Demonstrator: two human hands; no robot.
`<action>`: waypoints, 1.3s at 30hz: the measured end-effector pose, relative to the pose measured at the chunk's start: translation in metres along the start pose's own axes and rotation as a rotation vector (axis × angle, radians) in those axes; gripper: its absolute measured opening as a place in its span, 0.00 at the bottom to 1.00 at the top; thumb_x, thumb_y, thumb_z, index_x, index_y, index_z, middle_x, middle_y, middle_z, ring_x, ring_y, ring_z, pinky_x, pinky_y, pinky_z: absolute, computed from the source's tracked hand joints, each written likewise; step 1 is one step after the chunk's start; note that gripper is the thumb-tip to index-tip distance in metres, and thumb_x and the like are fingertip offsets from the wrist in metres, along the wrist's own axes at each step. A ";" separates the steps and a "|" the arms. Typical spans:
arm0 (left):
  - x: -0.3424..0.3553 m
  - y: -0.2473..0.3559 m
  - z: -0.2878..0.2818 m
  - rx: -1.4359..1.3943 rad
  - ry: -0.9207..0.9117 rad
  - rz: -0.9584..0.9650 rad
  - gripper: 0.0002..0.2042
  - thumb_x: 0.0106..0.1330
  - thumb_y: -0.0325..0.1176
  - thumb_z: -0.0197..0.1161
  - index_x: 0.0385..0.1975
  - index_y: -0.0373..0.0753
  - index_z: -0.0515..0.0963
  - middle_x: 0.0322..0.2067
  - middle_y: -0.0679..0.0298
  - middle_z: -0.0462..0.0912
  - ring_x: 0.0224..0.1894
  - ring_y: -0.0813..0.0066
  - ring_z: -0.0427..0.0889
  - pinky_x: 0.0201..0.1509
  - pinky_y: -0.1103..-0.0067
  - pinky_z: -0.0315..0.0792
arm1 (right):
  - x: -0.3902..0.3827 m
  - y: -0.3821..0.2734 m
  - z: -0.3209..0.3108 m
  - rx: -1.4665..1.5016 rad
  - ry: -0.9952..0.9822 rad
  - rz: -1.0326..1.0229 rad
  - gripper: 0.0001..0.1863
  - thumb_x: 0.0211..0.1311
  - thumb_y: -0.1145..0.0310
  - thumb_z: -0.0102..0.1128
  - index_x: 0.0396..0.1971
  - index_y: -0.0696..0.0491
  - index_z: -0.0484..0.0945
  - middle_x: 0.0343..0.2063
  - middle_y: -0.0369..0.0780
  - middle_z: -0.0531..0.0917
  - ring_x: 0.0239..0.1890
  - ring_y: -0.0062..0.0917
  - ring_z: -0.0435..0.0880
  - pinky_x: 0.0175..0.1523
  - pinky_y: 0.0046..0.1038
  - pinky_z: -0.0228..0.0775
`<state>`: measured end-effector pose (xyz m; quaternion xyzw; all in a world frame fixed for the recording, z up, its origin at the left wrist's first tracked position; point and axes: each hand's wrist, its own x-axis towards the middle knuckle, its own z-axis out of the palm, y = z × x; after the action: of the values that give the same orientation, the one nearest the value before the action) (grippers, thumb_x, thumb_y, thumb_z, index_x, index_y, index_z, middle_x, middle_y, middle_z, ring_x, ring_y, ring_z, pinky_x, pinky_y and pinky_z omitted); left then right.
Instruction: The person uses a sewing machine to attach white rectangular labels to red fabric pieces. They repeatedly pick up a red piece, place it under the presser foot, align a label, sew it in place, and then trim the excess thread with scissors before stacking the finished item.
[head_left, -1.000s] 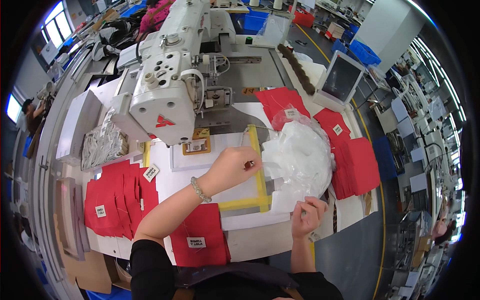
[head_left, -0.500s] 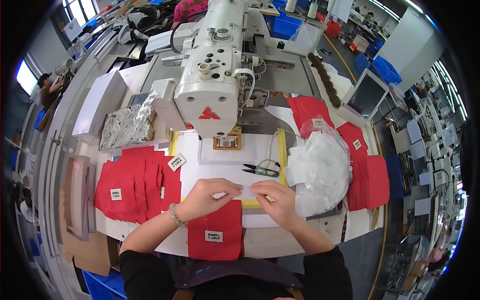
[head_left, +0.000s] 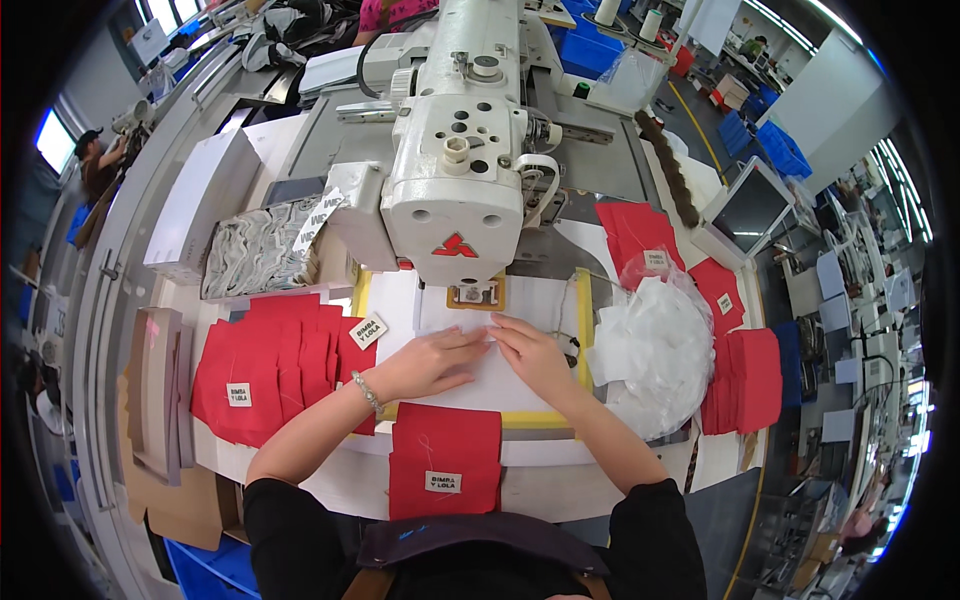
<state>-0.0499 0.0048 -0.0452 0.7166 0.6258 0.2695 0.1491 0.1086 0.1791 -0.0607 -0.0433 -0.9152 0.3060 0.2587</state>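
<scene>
A messy pile of red cloth pieces [head_left: 265, 365] is at the left of the frame, under a box of pale strips [head_left: 260, 250]. In the middle, the left hand [head_left: 430, 362] is spread flat, back side up. Its tips are right by those of the right hand [head_left: 530, 360], which is bent a little. I cannot tell if the fingers pinch anything thin. Both hands are over the white sheet [head_left: 490, 395], mid-frame, just below the sewing machine [head_left: 455, 170]. The sheet could go crooked if one hand pushed harder. Fingers could get hurt if the machine ran, because they are near its yellow-edged plate [head_left: 478, 292]. On the right, the puffy white heap [head_left: 655, 355] could spill if an arm bumped it. It all sits on a pale counter [head_left: 550, 480], with yellow tape [head_left: 584, 320] along the sheet. The room looks busy: a person [head_left: 100, 165] is at the upper left, and a dark screen [head_left: 755, 210] and blue bins [head_left: 785, 150] are at the upper right.
</scene>
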 end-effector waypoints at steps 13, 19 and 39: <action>0.000 -0.005 0.011 0.194 0.000 -0.089 0.38 0.63 0.51 0.63 0.68 0.36 0.61 0.65 0.49 0.64 0.69 0.53 0.63 0.74 0.64 0.57 | 0.003 0.002 0.000 -0.466 -0.038 -0.032 0.19 0.53 0.58 0.69 0.46 0.44 0.83 0.52 0.35 0.77 0.50 0.26 0.74 0.52 0.38 0.54; 0.005 -0.005 0.011 0.283 0.043 -0.169 0.40 0.62 0.56 0.62 0.69 0.36 0.60 0.64 0.47 0.65 0.67 0.51 0.64 0.73 0.61 0.56 | 0.005 0.000 0.000 -0.527 -0.061 0.017 0.21 0.55 0.57 0.67 0.51 0.41 0.81 0.57 0.36 0.74 0.54 0.29 0.71 0.52 0.37 0.54; 0.010 -0.009 0.015 0.332 0.066 -0.229 0.42 0.60 0.61 0.60 0.65 0.31 0.63 0.63 0.46 0.67 0.67 0.50 0.64 0.73 0.64 0.56 | 0.006 0.000 0.004 -0.656 -0.079 0.040 0.22 0.57 0.52 0.64 0.53 0.35 0.79 0.58 0.36 0.73 0.54 0.28 0.70 0.50 0.37 0.54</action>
<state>-0.0481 0.0181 -0.0602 0.6464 0.7435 0.1673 0.0380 0.1018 0.1785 -0.0612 -0.1302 -0.9732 0.0015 0.1895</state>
